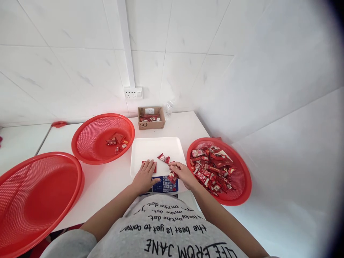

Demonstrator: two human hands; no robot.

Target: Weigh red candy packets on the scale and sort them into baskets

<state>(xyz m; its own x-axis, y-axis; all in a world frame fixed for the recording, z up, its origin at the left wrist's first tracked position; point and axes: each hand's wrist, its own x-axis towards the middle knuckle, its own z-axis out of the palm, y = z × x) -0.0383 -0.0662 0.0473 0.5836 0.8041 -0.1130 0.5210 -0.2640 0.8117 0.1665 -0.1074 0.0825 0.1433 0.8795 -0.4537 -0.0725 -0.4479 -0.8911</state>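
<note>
Left hand (145, 177), fingers spread, is pressing a packet (149, 165). Right hand (185, 175) is pinching a second packet (172, 176) over the tray (156, 147) front edge. A loose pinch is probably risking a drop.

My only view is head-worn, looking forward and down over the table (107, 182) toward the wall (188, 36), close above the left hand (145, 177) and right hand (185, 174).

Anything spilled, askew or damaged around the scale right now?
Nothing stands out. The red packets lie in the right basket, far basket, cardboard box and on the white tray, some in the right hand; none loose on the table.
</note>
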